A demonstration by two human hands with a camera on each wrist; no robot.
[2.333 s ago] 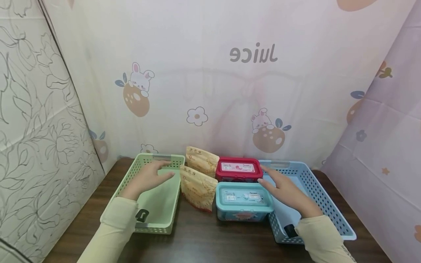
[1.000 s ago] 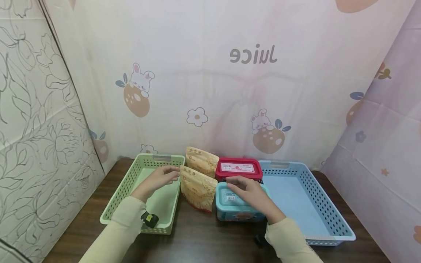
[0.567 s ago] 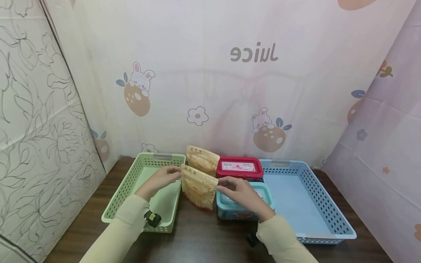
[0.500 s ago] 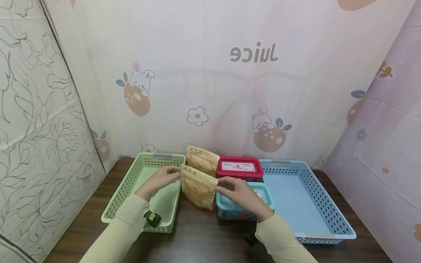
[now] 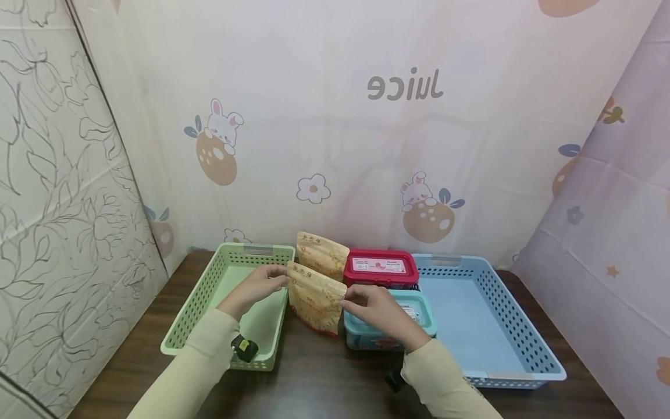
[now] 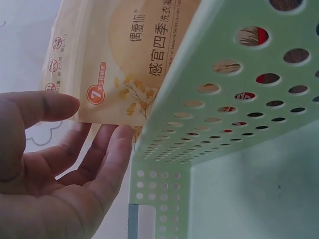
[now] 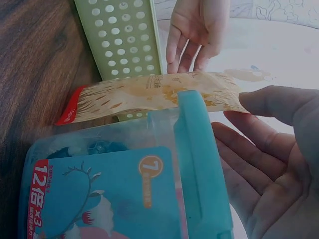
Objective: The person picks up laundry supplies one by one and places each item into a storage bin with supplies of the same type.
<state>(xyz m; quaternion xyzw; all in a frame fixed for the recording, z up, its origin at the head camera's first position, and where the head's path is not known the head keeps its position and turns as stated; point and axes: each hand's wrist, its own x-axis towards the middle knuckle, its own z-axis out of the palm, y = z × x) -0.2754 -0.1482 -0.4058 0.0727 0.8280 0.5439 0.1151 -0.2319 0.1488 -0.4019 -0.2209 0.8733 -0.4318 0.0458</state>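
Note:
A yellow laundry capsule pouch [image 5: 316,299] stands upright mid-table with both hands at its upper corners. My left hand [image 5: 255,288] pinches its left edge, the thumb lying over the front and the fingers behind, as the left wrist view shows. On the other side, my right hand [image 5: 381,314] pinches the right edge between thumb and index finger, above a teal lidded tub [image 7: 99,194]. That hand partly covers the tub's lid in the head view. A second yellow pouch [image 5: 321,254] stands right behind the first.
A green perforated basket [image 5: 280,326] stands at the left, under my left hand. At the right is a light blue basket [image 5: 515,326]. A red lidded tub [image 5: 380,266] sits behind the teal one. Printed curtains [image 5: 335,145] hang behind the dark wooden table [image 5: 319,378].
My right hand has come left from beside the blue basket, across the teal tub, to the pouch's right edge. My left hand has moved right to its left edge. The pouch stays in place.

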